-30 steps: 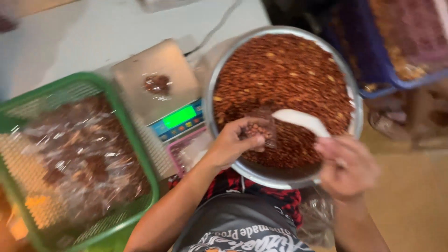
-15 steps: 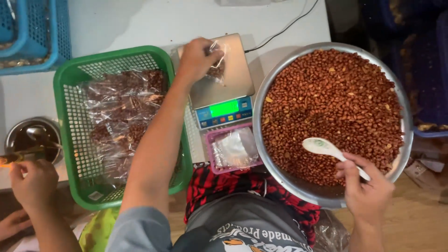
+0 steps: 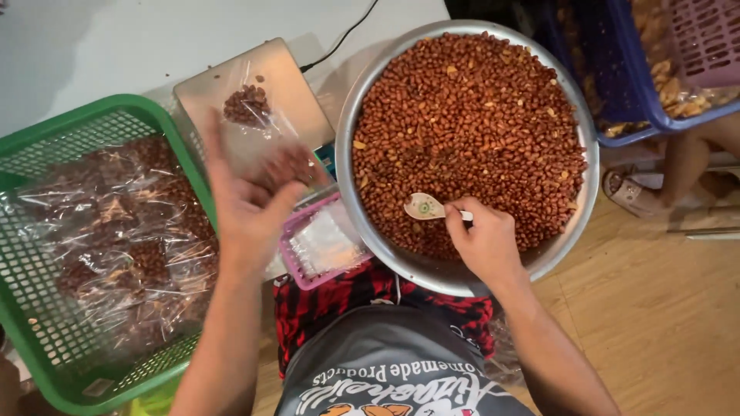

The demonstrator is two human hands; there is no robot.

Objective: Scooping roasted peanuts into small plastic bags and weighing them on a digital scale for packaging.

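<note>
A wide metal pan [image 3: 345, 158] heaped with red-brown peanuts [image 3: 470, 131] rests on my lap by the table. My right hand [image 3: 484, 240] grips a white spoon [image 3: 423, 206], its bowl lying on the peanuts at the pan's near side. A clear bag with a small clump of peanuts [image 3: 247, 105] lies on the steel platform of a digital scale [image 3: 208, 86]. My left hand [image 3: 248, 202] hovers blurred just in front of the scale, palm up and fingers spread, beside the bag's lower edge.
A green mesh basket [image 3: 46, 139] at the left holds several filled clear bags. A small pink basket [image 3: 291, 268] of empty bags sits between scale and pan. Blue crate [image 3: 617, 92] and pink basket [image 3: 709, 38] stand at the upper right, near another person's sandalled foot [image 3: 636, 192].
My left hand let go of the peanut bag on the scale and drew back toward me. My right hand brought the spoon down into the peanuts. The view shifted right.
</note>
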